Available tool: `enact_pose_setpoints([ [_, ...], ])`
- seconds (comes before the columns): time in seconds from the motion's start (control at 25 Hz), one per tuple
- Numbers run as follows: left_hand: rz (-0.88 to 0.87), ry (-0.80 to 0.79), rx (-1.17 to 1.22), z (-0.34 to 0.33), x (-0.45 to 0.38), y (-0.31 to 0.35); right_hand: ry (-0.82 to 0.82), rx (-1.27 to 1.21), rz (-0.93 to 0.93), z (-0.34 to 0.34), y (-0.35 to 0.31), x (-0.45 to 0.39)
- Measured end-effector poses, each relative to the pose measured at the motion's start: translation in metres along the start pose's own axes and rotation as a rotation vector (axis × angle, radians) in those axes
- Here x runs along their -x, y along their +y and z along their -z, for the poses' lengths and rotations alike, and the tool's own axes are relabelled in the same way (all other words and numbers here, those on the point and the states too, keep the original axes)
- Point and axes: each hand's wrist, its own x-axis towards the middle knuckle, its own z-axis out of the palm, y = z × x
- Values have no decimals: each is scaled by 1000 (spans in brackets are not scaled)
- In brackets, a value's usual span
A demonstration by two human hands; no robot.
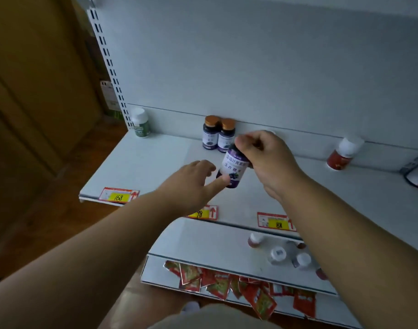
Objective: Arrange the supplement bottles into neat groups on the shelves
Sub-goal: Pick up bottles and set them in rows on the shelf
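A pale grey metal shelf (155,157) with a slotted upright at its left rear corner stands beside a brown wooden wall (32,91) and floor. Red and yellow price tags (119,197) line its front edge. At the rear left corner stands a white-capped bottle with a green label (140,123). Against the back edge, near the middle, two dark purple bottles with copper caps (218,136) stand upright, touching each other. Toward the rear right a red bottle with a white cap (342,154) leans tilted. A lower shelf (203,243) carries several small white-capped bottles (278,255), blurred, and the one beneath it holds scattered red foil sachets (227,283).

The right hand (266,157) has its fingers curled round the top of a dark purple bottle with a white label (233,168), holding it tilted just in front of the copper-capped pair, above the shelf's middle. The left hand (191,184) is spread loosely, fingers relaxed, its thumb touching the lower part of that bottle.
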Motion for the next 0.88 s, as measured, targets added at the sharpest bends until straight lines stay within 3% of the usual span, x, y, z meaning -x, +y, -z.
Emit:
enact_pose_setpoints([
  [0.16,55,-43,-155,5,-59,-65,22,290,75,-48,-1,-47],
  [0.4,-1,73,-263,-12,-125,-108,13,671,147,-80,9,-97],
  [0.56,-126,25,-411,-22,-151,-122,30,726,107,-94,13,-109],
  [0.88,-128,11,-414,-41,-169,-138,42,723,84,-107,15,-113],
])
